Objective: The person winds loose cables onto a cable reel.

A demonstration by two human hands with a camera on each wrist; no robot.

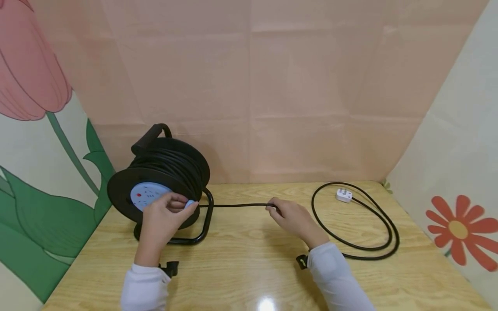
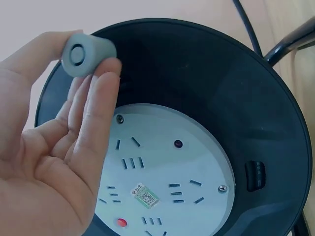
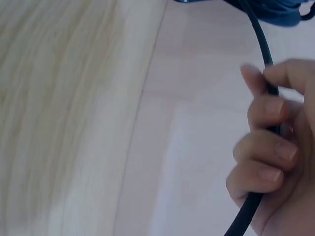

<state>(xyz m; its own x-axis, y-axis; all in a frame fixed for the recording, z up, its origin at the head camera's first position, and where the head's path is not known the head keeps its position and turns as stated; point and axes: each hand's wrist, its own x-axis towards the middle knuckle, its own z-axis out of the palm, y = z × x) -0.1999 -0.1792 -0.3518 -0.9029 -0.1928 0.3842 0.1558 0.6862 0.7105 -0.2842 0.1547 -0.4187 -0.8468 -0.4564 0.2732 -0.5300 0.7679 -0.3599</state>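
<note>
On the left of the table stands a black cable reel (image 1: 120, 192), wound with black cable (image 1: 165, 162) and faced with a pale blue socket panel (image 2: 162, 172). My left hand (image 1: 161, 220) pinches the small round winding knob (image 2: 88, 55) near the reel's rim between thumb and forefinger. A stretch of cable (image 1: 237, 205) runs from the reel to my right hand (image 1: 292, 218). In the right wrist view the fingers are curled around that cable (image 3: 261, 39).
Loose cable (image 1: 367, 248) lies in a loop at the table's right, ending in a white plug (image 1: 344, 195). The reel's black tube stand (image 1: 210, 211) rests on the wooden table (image 1: 241, 259). A plain pinkish sheet (image 1: 295, 95) hangs behind, with flower-printed panels at both sides.
</note>
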